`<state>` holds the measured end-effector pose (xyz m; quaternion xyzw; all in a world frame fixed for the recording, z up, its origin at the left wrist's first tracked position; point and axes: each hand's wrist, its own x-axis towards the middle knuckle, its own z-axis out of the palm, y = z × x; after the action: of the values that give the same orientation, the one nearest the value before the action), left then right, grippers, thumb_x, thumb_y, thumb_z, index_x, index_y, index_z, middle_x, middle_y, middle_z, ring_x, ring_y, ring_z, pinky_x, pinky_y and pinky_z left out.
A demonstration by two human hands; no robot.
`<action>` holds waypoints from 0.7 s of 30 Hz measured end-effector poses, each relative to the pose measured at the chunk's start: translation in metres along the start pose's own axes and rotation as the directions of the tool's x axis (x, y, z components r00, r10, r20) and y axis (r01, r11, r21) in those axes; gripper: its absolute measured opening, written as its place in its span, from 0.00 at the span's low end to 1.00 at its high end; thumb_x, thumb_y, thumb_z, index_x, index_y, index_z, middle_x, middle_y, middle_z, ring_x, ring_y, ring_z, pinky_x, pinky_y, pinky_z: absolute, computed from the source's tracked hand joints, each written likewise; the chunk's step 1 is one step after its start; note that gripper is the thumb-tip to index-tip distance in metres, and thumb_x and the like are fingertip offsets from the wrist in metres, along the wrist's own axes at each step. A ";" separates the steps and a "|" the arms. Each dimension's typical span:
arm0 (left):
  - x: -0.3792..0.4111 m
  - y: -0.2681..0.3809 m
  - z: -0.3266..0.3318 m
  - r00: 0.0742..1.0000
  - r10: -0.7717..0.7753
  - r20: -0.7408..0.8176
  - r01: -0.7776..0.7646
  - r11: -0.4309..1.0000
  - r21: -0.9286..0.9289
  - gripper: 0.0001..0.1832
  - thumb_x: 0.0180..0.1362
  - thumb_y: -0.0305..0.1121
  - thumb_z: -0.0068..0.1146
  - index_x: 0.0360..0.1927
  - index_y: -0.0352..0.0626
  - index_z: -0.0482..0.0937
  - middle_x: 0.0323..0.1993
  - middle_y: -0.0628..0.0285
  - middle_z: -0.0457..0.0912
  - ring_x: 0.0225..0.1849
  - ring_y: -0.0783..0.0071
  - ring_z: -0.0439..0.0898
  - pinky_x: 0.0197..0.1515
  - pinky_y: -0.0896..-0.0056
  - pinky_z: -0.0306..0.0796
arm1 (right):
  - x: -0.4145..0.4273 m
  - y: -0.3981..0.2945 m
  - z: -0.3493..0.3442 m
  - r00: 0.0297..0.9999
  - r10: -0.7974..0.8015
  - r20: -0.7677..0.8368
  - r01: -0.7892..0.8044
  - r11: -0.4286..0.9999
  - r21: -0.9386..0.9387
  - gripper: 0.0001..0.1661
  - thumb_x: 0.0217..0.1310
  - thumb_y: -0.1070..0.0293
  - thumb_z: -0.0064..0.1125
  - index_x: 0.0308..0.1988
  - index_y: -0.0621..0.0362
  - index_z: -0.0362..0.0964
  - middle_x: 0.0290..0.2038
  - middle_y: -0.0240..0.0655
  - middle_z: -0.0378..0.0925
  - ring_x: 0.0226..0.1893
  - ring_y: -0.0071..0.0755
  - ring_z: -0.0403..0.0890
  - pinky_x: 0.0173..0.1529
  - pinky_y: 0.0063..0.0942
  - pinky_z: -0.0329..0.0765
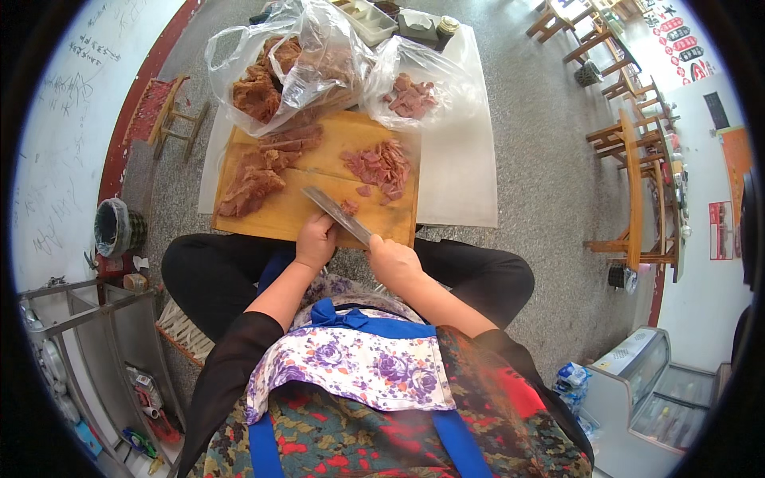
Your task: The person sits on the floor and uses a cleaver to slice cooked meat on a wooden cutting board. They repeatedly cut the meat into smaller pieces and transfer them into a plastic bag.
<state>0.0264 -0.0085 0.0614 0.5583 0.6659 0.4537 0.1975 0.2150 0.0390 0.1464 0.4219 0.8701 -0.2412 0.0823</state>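
In my right hand (391, 260) is the handle of a knife (337, 216), its blade slanting up-left over the near edge of a wooden cutting board (287, 224). My left hand (316, 241) is at the blade's left side, fingers bent; whether it grips anything is hidden. A small bit of cut meat (349, 207) lies just right of the blade. Large pieces of cooked meat (254, 182) rest on the board's left side, and a pile of thin meat slices (382, 169) is at its right.
Beyond the board stand a plastic bag of large meat chunks (257, 95) and a plastic bag of slices (412, 98), on a white-covered table (460, 179). A dark bottle (446, 33) is behind. A stool (170, 113) and lined bin (113, 227) stand left, wooden benches (632, 191) right.
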 end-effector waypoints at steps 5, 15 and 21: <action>0.009 0.025 -0.008 0.999 -0.049 0.000 0.048 0.992 -0.116 0.15 0.56 0.21 0.56 0.46 0.43 0.83 0.44 0.51 0.83 0.46 0.44 0.79 0.48 0.55 0.75 | -0.043 -0.012 -0.044 0.996 0.015 0.092 -0.017 1.000 0.022 0.07 0.65 0.70 0.50 0.40 0.62 0.68 0.31 0.53 0.81 0.34 0.58 0.84 0.38 0.51 0.80; 0.004 0.012 -0.005 1.000 -0.019 -0.020 0.019 1.000 0.005 0.15 0.56 0.22 0.56 0.46 0.46 0.84 0.44 0.51 0.82 0.47 0.45 0.79 0.49 0.54 0.75 | -0.001 -0.003 0.000 1.000 0.016 0.003 -0.016 1.000 0.024 0.14 0.66 0.61 0.56 0.37 0.61 0.66 0.28 0.51 0.80 0.30 0.58 0.82 0.35 0.51 0.78; 0.006 0.025 -0.013 0.995 -0.094 0.041 0.095 0.995 -0.024 0.19 0.56 0.21 0.55 0.51 0.48 0.83 0.46 0.51 0.82 0.47 0.46 0.79 0.49 0.55 0.75 | -0.053 -0.010 -0.042 0.999 -0.005 0.042 0.001 0.996 0.090 0.15 0.66 0.61 0.57 0.37 0.62 0.66 0.27 0.52 0.79 0.30 0.61 0.82 0.34 0.53 0.77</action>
<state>0.0286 -0.0093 0.0899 0.5325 0.6815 0.4414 0.2392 0.2431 0.0177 0.2043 0.4186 0.8571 -0.2890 0.0815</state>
